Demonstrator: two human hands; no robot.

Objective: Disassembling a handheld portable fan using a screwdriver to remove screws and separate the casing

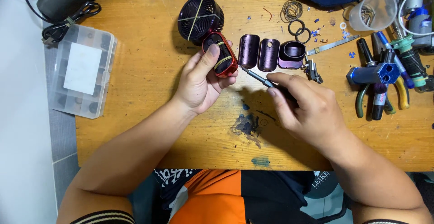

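My left hand [203, 77] grips a small red oval casing [220, 54] with dark insides, thumb laid across its face. My right hand [303, 104] pinches a thin screwdriver [255, 75], its tip pointing at the lower right edge of the red casing. Just behind the casing lies a round dark fan grille [200, 17]. Three purple shell pieces [270, 54] stand in a row to the right of the casing, between the two hands and the back of the wooden table [144, 70].
A clear compartment box [81, 70] sits at the left table edge. Pliers, cutters and a blue tool [377, 75] crowd the right side, with a plastic cup [373, 10], rubber rings [298, 28] and tweezers [332, 45] behind. A dark stain [247, 124] marks the table near me.
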